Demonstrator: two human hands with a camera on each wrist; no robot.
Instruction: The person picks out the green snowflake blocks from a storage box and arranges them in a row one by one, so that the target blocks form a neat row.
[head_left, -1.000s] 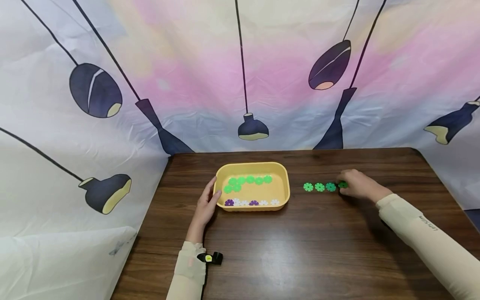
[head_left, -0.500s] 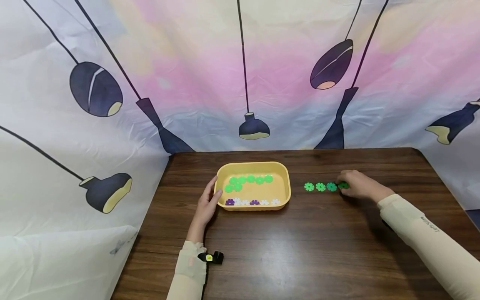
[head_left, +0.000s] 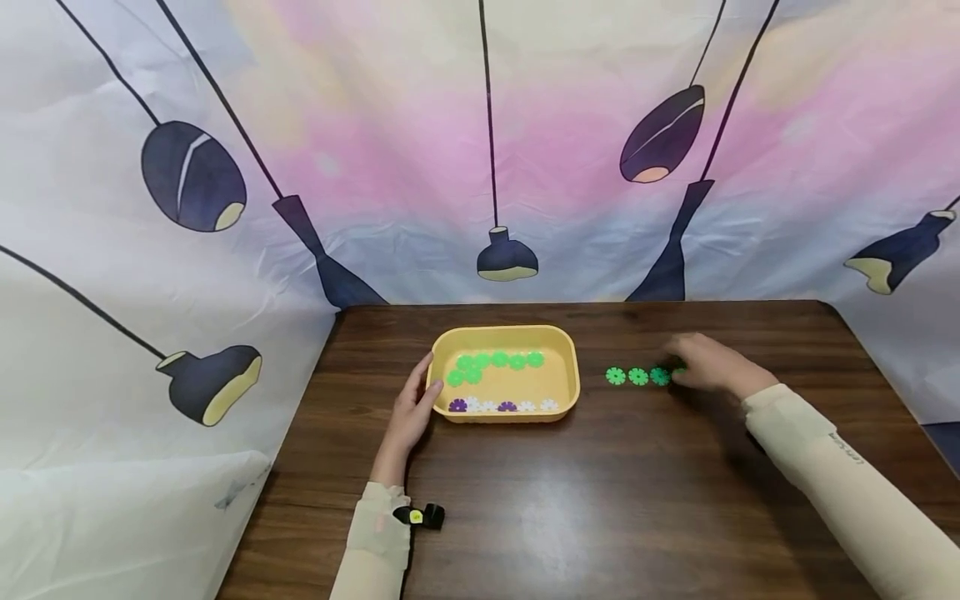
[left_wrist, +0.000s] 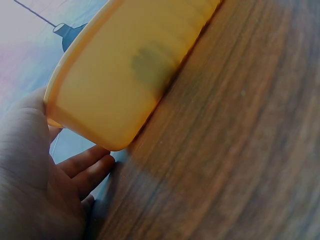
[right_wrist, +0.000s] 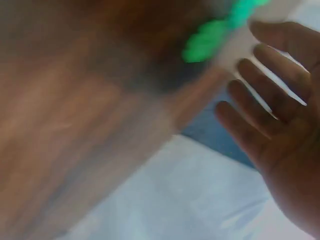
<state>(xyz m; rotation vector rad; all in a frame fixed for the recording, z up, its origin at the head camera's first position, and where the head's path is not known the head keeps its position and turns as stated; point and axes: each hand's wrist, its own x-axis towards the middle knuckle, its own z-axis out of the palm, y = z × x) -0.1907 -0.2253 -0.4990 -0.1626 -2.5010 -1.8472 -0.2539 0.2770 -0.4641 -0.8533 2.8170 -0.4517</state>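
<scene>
My left hand (head_left: 408,412) grips the left end of a yellow plastic tray (head_left: 517,388), thumb at the rim and fingers against the outside. Light green flower-shaped discs (head_left: 499,359) lie inside, with purple discs (head_left: 458,406) and white discs (head_left: 527,407) along the front wall. To the tray's right, several green discs form a row on the table, from a bright green disc (head_left: 616,376) to a teal one (head_left: 660,376). My right hand (head_left: 708,364) hovers over the row's right end, partly hiding the last disc. The right wrist view shows its fingers (right_wrist: 245,127) spread, holding nothing.
The dark wooden table (head_left: 570,508) reaches back to a fabric backdrop (head_left: 420,150) printed with hanging lamps. More white cloth (head_left: 135,517) hangs along the left side. A black strap (head_left: 420,517) sits on the left wrist.
My right hand has released the disc at the row's right end and shifted slightly left, its fingers opening. The left hand and tray stay in place.
</scene>
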